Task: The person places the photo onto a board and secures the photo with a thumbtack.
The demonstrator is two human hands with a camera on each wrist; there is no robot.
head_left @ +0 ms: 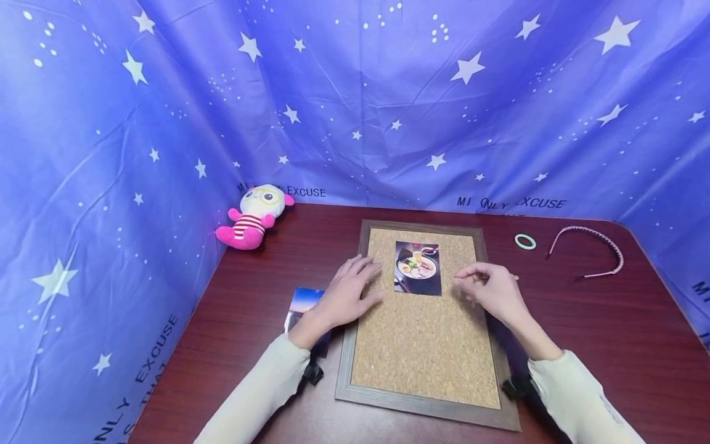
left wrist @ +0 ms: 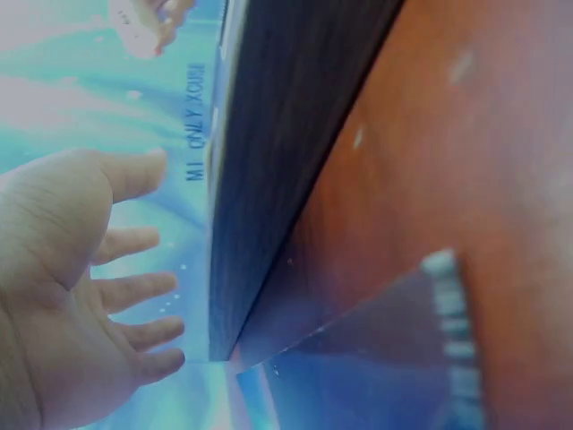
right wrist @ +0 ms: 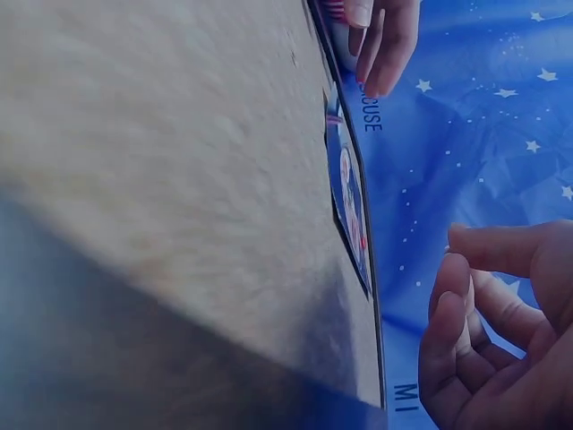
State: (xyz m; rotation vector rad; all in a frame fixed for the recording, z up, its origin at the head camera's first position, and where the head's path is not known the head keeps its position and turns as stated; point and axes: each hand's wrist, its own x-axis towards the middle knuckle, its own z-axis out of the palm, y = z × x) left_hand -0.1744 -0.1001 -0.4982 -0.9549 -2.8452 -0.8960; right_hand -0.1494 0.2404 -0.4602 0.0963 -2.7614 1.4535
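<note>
A cork board [head_left: 427, 351] in a brown wooden frame lies on the table. On its upper half is a photo of a noodle bowl [head_left: 416, 268]. My left hand [head_left: 352, 290], fingers spread, is over the board's left edge, beside the photo. My right hand [head_left: 490, 290] is over the right side of the cork, its thumb and index finger pinching. Between those fingertips a tiny whitish thing [right wrist: 447, 251] shows; its kind I cannot tell. A second photo [head_left: 302, 299], with a blue and pink sky, lies on the table, partly hidden under my left forearm.
At the back left of the table [head_left: 621, 333] sits a pink and white plush toy [head_left: 252, 219]. To the right are a pale green ring [head_left: 524, 242] and a pink headband [head_left: 601, 237]. A small whitish thing [head_left: 516, 277] shows just past my right hand. A starry blue curtain [head_left: 360, 111] hangs behind.
</note>
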